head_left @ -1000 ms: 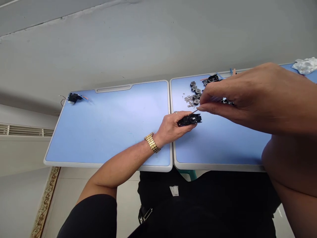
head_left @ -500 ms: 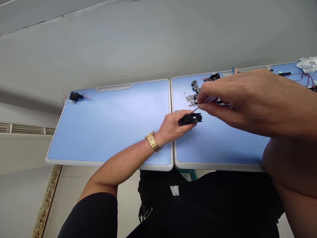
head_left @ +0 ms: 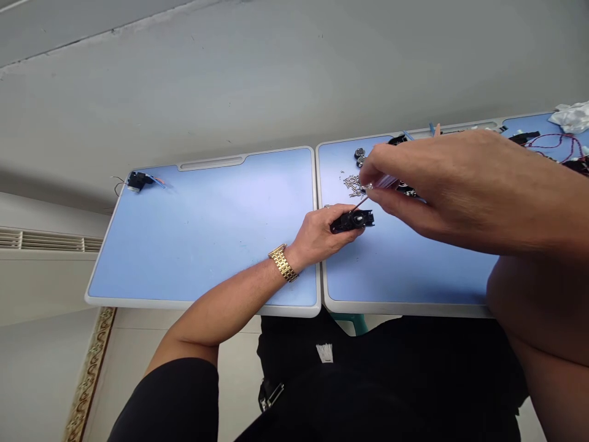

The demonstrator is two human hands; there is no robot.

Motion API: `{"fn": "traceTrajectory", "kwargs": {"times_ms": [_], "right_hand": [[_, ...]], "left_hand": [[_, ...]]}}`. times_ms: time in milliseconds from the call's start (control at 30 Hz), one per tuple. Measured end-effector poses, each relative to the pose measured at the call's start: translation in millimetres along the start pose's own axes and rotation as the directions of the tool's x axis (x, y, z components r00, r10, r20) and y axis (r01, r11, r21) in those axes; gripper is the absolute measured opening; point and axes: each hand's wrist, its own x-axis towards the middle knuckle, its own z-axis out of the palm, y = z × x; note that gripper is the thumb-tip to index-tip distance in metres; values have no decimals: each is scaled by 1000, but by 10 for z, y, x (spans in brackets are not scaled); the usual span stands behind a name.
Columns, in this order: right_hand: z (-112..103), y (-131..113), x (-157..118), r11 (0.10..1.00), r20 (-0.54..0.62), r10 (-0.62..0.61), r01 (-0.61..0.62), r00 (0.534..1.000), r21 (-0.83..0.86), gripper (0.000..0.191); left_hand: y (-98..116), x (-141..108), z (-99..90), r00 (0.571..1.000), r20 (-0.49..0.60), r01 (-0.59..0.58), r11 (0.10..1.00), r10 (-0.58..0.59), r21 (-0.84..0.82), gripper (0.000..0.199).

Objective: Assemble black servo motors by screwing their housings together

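My left hand [head_left: 321,232] is closed around a small black plastic housing [head_left: 352,221] with a white round stub on its top, held just above the right-hand table. In my right hand [head_left: 451,184] is a screwdriver [head_left: 360,204] with a clear handle, pinched between thumb and fingers. Its thin shaft slants down to the left, and the tip meets the top of the housing near my left thumb. Most of the handle is hidden by my fingers. Behind the housing lies a pile of small screws [head_left: 352,185], with round dark metal parts [head_left: 359,155] beyond it.
Two blue-topped tables [head_left: 221,233] stand side by side against a grey wall [head_left: 276,73]. A black part with wires [head_left: 139,180] lies at the far left corner. Dark red wires [head_left: 559,146] and crumpled white tissue [head_left: 570,118] are at the far right.
The fingers of my right hand have shifted slightly around the screwdriver handle, and its tip stays on the housing. My left hand and the housing have barely moved.
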Motion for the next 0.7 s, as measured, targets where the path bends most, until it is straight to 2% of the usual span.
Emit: {"fn": "traceTrajectory", "kwargs": {"times_ms": [133,267,367,567,700], "right_hand": [[-11,1,14,995,43,62,-59,997,-75,22],[19,36,17,973,-12,111,-111,994,-204,38],[49,53,11,965,-46,124,-131,991,-227,47],[50,36,9,997,0,64,-64,998,-42,20],[49,49,16,999,6,43,-43,999,-5,20]], "left_hand": [[5,-2,-3,1000,10,-4,1000,4,-1,30],[6,-4,-4,1000,13,7,1000,-7,-20,28],[7,-1,-3,1000,2,3,999,-3,-43,29],[30,10,0,1000,26,19,999,-17,-51,29],[34,16,1,1000,24,8,999,-7,-41,26]]}}
